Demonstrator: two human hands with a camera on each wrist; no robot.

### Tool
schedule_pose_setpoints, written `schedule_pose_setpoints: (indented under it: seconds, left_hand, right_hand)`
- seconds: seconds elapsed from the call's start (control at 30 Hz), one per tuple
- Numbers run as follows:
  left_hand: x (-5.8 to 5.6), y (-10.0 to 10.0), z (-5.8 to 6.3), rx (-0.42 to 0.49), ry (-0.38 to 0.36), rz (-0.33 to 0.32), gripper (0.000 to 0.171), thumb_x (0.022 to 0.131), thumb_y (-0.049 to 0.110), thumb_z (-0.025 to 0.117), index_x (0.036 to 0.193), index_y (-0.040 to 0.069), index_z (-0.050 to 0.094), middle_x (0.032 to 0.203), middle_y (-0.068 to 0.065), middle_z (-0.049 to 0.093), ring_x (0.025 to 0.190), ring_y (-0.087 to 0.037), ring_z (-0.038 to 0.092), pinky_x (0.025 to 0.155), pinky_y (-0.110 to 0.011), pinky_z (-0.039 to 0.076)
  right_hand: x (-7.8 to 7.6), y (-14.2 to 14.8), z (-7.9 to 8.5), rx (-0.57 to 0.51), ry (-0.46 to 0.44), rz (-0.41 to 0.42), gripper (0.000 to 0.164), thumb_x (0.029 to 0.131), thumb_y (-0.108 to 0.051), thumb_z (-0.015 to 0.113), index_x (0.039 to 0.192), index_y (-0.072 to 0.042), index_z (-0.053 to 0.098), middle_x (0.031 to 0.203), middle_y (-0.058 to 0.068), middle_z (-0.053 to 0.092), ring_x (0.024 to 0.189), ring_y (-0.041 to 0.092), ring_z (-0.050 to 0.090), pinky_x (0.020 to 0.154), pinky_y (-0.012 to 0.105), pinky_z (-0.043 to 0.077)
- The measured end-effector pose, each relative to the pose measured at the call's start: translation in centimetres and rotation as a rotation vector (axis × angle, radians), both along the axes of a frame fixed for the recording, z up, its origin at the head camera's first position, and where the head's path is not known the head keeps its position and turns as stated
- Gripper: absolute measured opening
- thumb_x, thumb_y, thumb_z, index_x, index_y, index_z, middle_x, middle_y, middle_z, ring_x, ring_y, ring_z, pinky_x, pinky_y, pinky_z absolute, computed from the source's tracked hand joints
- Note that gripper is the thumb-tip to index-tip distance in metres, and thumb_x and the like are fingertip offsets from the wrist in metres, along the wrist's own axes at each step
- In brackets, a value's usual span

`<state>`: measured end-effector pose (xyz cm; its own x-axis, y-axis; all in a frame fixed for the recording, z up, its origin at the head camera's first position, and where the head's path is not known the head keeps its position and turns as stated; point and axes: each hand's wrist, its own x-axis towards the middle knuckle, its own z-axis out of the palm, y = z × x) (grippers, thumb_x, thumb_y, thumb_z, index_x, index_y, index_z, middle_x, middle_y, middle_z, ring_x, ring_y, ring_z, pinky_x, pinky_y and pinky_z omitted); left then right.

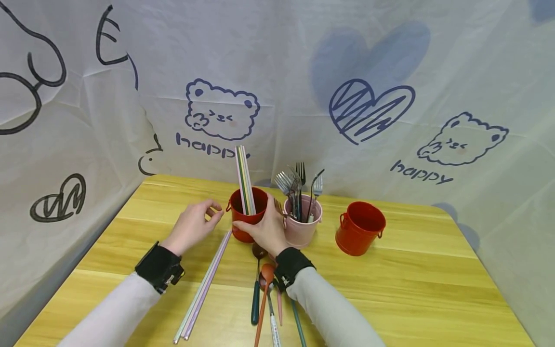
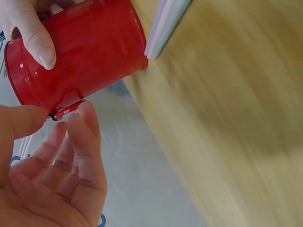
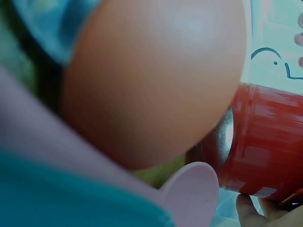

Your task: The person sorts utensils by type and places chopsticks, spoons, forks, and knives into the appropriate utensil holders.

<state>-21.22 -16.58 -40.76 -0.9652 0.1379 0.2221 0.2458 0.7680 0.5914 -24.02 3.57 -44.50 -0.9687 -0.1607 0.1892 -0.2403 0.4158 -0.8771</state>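
Observation:
A red bucket (image 1: 243, 233) holds a bundle of pastel chopsticks (image 1: 245, 180) that leans up above its rim. My right hand (image 1: 270, 231) grips this bucket by its right side, thumb across the front. On the other side, my left hand (image 1: 192, 226) hovers at the bucket's left handle (image 2: 68, 109), fingers loosely bent. In the left wrist view its fingertips are close to that handle; whether they touch it I cannot tell. More chopsticks (image 1: 204, 284), purple and pale green, lie on the table below the left hand.
A pink bucket (image 1: 299, 234) with several forks (image 1: 299, 185) stands just right of my right hand. Farther right is another red bucket (image 1: 357, 236). Several spoons lie under my right forearm, among them an orange spoon (image 1: 267, 273). A drawn-on white cloth (image 1: 277, 72) hangs behind.

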Motion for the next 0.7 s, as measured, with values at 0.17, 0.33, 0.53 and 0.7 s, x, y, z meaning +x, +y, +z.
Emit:
schedule_pose_setpoints:
  seconds: [0.17,0.33,0.53,0.7]
  left_hand:
    - [0.8,-0.4,-0.3,-0.041,-0.05,-0.014,0.02,0.098,0.017,0.061,0.108,0.001,0.067,0.095,-0.017,0.074,0.069,-0.018,0.063,0.059,-0.029,0.047]
    - [1.4,-0.7,-1.0,-0.076,-0.129,-0.03,0.021,0.097,0.017,0.062,0.11,0.0,0.065,0.093,-0.015,0.072,0.063,-0.015,0.056,0.055,-0.027,0.043]
    - [2.4,-0.7,-1.6,-0.145,-0.228,-0.017,0.025,0.096,0.02,0.063,0.11,-0.001,0.063,0.086,-0.01,0.069,0.064,-0.016,0.056,0.057,-0.028,0.044]
    - [3.5,-0.1,-1.9,-0.189,-0.297,-0.037,0.026,0.094,0.022,0.067,0.105,-0.002,0.062,0.078,-0.006,0.062,0.065,-0.016,0.054,0.058,-0.028,0.042]
  right_hand:
    - [0.0,-0.1,-0.1,0.001,-0.006,0.0,0.093,0.08,-0.034,0.086,0.152,-0.022,0.028,0.152,0.004,0.049,0.137,0.024,0.052,0.114,0.047,0.046]
    - [0.0,0.0,-0.1,0.005,0.001,-0.006,0.093,0.08,-0.034,0.086,0.152,-0.021,0.029,0.152,0.004,0.049,0.137,0.025,0.051,0.113,0.047,0.046]
    - [0.0,-0.1,0.0,0.002,-0.009,-0.01,0.093,0.08,-0.034,0.086,0.152,-0.022,0.029,0.152,0.003,0.049,0.138,0.025,0.05,0.114,0.048,0.046]
    - [0.1,0.0,0.0,0.004,-0.007,-0.014,0.093,0.08,-0.035,0.086,0.152,-0.023,0.028,0.153,0.003,0.048,0.138,0.025,0.05,0.114,0.048,0.046]
